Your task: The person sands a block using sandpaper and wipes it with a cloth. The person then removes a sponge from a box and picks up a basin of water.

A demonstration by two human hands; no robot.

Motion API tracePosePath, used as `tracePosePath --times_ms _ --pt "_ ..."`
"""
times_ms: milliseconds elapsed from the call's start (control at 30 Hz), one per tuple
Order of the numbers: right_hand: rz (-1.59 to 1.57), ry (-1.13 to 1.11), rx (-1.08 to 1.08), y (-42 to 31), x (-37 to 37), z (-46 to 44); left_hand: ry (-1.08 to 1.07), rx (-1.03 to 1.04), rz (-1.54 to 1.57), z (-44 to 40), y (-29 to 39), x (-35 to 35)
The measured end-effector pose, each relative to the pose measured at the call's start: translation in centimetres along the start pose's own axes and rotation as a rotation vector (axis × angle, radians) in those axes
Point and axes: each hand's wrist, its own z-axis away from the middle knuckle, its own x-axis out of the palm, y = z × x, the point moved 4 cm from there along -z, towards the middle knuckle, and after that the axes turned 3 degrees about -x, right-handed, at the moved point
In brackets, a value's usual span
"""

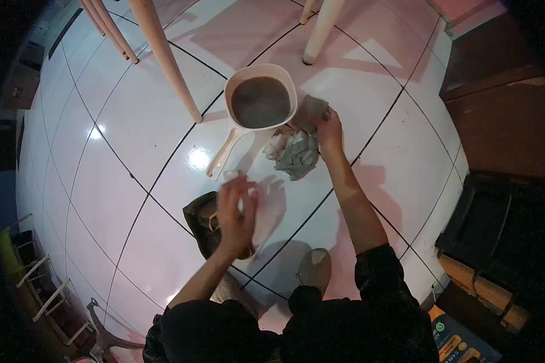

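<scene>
A pale pink water dipper [230, 100] with a long handle stands on the tiled floor, holding murky grey-brown water. My right hand [329, 134] is beside its right side, fingers closed on a small grey piece that looks like a cloth [312, 112]. Just below lies a crumpled wet grey-and-white cloth [297, 154]. My left hand [236, 209] is raised, slightly blurred, thumb apart from the fingers, with nothing visible in it. Under and beside it sits a dark olive item [198, 221] with a tan strap or lace, partly hidden by the hand; its kind is unclear.
Wooden chair or table legs [163, 60] rise near the dipper. A brown cabinet [496, 121] and a black crate-like box [496, 224] line the right side. A printed box [460, 339] is at the lower right. My shoe [314, 268] rests on the floor.
</scene>
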Motion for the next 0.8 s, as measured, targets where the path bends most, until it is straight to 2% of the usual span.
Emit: tracePosePath --times_ms 33,100,133,167,200,233,300,333,400,500,600,700,800 --pt "0.238 0.107 -0.180 -1.1 -0.5 1.1 0.060 0.086 -0.166 -0.8 -0.1 -1.0" --pt "0.710 0.324 -0.542 -3.4 -0.4 3.7 0.173 -0.017 -0.206 -2.5 -0.3 -2.8" --pt "0.681 0.170 -0.598 -3.6 0.3 3.9 0.195 -0.152 -0.137 -3.1 -1.5 -3.0" --pt "0.648 0.016 -0.650 -3.8 1.0 4.2 0.178 -0.083 -0.297 -3.9 -1.2 -3.4" --pt "0.612 -0.137 -0.698 -4.1 1.7 4.6 0.144 -0.098 -0.287 -4.4 -2.1 -3.4" --pt "0.626 -0.217 -0.613 -4.0 2.4 4.8 0.111 -0.112 -0.277 -4.7 -2.9 -3.1" --pt "0.650 -0.374 -0.447 -3.9 3.6 5.0 -0.037 -0.355 0.003 -4.7 -4.2 -2.3" --pt "0.685 -0.349 -0.478 -3.4 3.5 4.8 -0.110 -0.475 0.146 -4.6 -4.7 -1.8" --pt "0.758 -0.304 -0.540 -2.1 3.5 4.8 -0.106 -0.417 0.066 -4.7 -4.7 -1.8" --pt "0.716 -0.360 -0.580 -2.2 2.8 5.3 -0.086 -0.389 0.050 -4.4 -5.6 -1.7" --pt "0.597 -0.388 -0.805 -4.2 1.9 6.0 -0.090 -0.382 0.018 -4.5 -5.6 -1.8" --pt "0.325 -0.414 -0.332 -4.4 -0.2 5.5 -0.093 -0.376 -0.008 -4.7 -5.0 -2.0" --pt "0.010 -0.303 -0.250 -6.3 -2.5 3.1 -0.078 -0.344 -0.021 -4.6 -5.1 -1.8"
